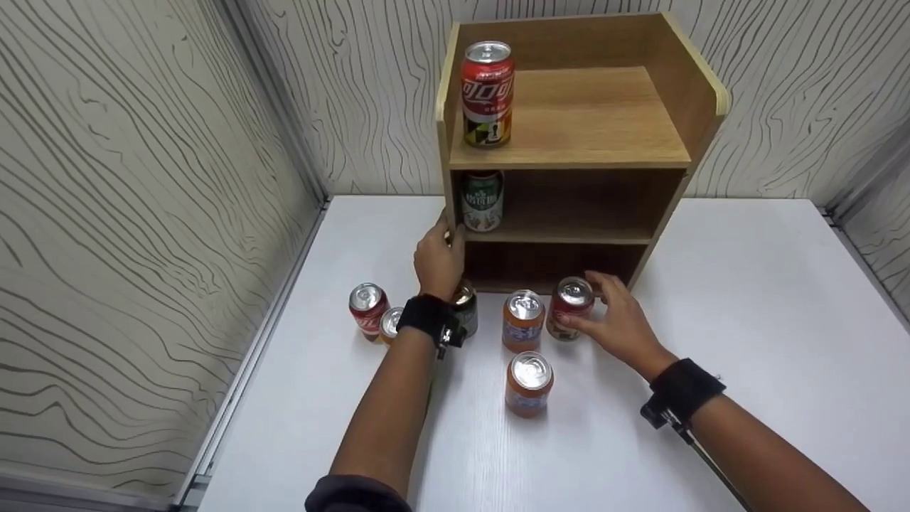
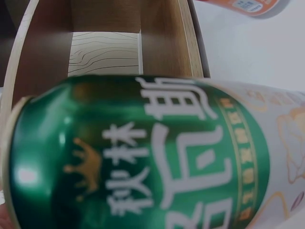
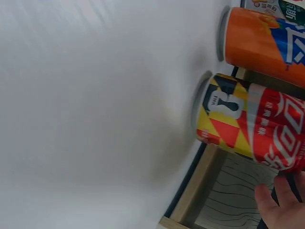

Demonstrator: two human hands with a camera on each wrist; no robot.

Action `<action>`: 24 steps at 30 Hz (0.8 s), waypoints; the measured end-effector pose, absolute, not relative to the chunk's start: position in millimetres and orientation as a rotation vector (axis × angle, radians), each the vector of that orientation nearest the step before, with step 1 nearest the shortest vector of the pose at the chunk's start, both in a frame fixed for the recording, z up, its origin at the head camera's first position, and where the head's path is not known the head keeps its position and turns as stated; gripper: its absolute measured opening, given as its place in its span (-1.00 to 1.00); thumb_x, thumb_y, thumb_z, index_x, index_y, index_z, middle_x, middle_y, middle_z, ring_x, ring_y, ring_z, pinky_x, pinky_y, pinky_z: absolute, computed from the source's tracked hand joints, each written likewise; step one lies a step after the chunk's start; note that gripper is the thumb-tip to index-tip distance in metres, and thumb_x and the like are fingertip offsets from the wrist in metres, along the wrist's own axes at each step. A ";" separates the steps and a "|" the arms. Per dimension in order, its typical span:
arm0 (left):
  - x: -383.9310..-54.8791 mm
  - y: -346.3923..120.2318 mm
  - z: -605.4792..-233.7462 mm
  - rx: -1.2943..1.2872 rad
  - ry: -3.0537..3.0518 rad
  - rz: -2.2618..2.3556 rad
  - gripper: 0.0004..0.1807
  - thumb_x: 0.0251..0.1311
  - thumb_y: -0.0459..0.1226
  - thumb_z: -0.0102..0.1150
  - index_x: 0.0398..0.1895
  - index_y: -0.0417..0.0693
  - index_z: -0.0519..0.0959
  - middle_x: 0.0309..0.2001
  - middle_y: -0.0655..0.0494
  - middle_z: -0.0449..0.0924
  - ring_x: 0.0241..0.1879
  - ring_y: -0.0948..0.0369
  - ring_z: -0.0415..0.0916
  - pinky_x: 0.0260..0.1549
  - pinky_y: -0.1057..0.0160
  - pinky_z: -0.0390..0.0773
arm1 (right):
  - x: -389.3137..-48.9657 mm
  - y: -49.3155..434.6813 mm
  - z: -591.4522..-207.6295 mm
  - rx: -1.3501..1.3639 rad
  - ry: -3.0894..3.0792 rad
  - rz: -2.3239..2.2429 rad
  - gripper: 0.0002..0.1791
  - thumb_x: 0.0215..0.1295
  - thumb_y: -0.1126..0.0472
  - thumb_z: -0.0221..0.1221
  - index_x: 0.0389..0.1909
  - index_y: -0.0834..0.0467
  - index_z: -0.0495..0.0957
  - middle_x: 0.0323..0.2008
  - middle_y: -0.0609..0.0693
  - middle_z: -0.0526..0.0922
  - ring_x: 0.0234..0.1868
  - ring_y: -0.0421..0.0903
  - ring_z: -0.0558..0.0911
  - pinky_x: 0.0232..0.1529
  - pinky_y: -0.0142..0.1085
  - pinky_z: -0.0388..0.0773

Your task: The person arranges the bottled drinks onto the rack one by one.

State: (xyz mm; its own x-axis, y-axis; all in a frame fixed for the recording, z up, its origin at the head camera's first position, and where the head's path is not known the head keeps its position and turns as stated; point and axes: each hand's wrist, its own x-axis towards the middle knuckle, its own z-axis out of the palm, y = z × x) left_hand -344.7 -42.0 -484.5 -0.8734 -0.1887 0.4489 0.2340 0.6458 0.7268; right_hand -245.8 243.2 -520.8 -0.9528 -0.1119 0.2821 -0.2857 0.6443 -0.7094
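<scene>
My left hand [image 1: 437,263] grips the left side panel of a small wooden shelf [image 1: 576,163], near its middle level. A green-and-white can [image 1: 466,316] stands on the table just below that wrist; it fills much of the left wrist view, lying across it. With thumb and fingers on either side, my right hand [image 1: 617,321] holds a red cola can [image 1: 571,309] upright in front of the shelf's bottom compartment. In the right wrist view fingertips [image 3: 284,191] are at the upper part of the red can. Beside it on the left stands an orange can [image 1: 523,323].
A tall red cola can [image 1: 488,99] stands on the shelf's top left, and a green-and-white can [image 1: 483,203] in the middle compartment. Another orange can [image 1: 529,387] is nearer me. At left are a red can [image 1: 368,311] and a partly hidden can [image 1: 390,323].
</scene>
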 end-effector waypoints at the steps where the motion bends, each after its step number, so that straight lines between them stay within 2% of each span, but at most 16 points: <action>1: -344.7 -42.0 -484.3 -0.033 -2.374 -1.144 -0.57 0.36 -0.11 0.13 0.25 0.02 0.53 0.02 0.10 0.65 -0.10 0.19 0.64 -0.25 0.28 0.61 | -247.1 243.5 -522.8 0.309 -2.665 1.210 0.02 -0.08 -0.11 0.50 0.33 0.29 0.26 0.24 0.22 0.37 0.16 0.18 0.46 0.10 0.11 0.40; 6: -344.5 -41.9 -484.1 -0.023 -2.384 -1.135 -0.57 0.36 -0.11 0.12 0.26 0.03 0.52 0.03 0.12 0.65 -0.09 0.22 0.63 -0.24 0.30 0.60 | -253.0 243.1 -531.8 0.242 -2.723 1.276 0.13 -0.10 -0.13 0.50 0.41 0.28 0.16 0.31 0.31 0.29 0.27 0.27 0.33 0.21 0.17 0.28; 11: -343.7 -41.0 -482.3 -0.035 -2.369 -1.120 -0.57 0.35 -0.12 0.14 0.25 0.00 0.53 -0.01 0.05 0.66 -0.10 0.18 0.64 -0.25 0.25 0.61 | -257.9 241.6 -539.4 0.212 -2.734 1.324 0.17 -0.12 -0.04 0.53 0.42 0.32 0.10 0.31 0.35 0.29 0.33 0.30 0.26 0.30 0.17 0.12; 17: -342.8 -40.4 -481.4 -0.035 -2.366 -1.101 -0.57 0.34 -0.13 0.15 0.25 0.01 0.53 -0.02 0.04 0.67 -0.10 0.19 0.64 -0.24 0.24 0.61 | -261.0 239.8 -545.3 0.204 -2.704 1.375 0.05 -0.11 0.11 0.54 0.37 0.31 0.19 0.21 0.31 0.42 0.26 0.27 0.35 0.28 0.16 0.16; 24: -342.8 -41.9 -482.0 -0.028 -2.366 -1.097 -0.56 0.34 -0.12 0.15 0.24 -0.01 0.53 -0.04 0.02 0.67 -0.12 0.18 0.65 -0.27 0.25 0.62 | -261.9 237.4 -548.9 0.206 -2.661 1.375 -0.03 -0.12 0.11 0.55 0.31 0.28 0.28 0.16 0.28 0.49 0.22 0.25 0.41 0.24 0.15 0.22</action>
State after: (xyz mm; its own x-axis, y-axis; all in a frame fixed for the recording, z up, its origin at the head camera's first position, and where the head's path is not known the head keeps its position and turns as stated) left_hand -342.8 -41.9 -482.0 -0.8607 -0.1961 0.4697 0.2318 0.6706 0.7047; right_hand -261.9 237.4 -548.9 -0.9810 -0.0574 0.1852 -0.1842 0.5732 -0.7984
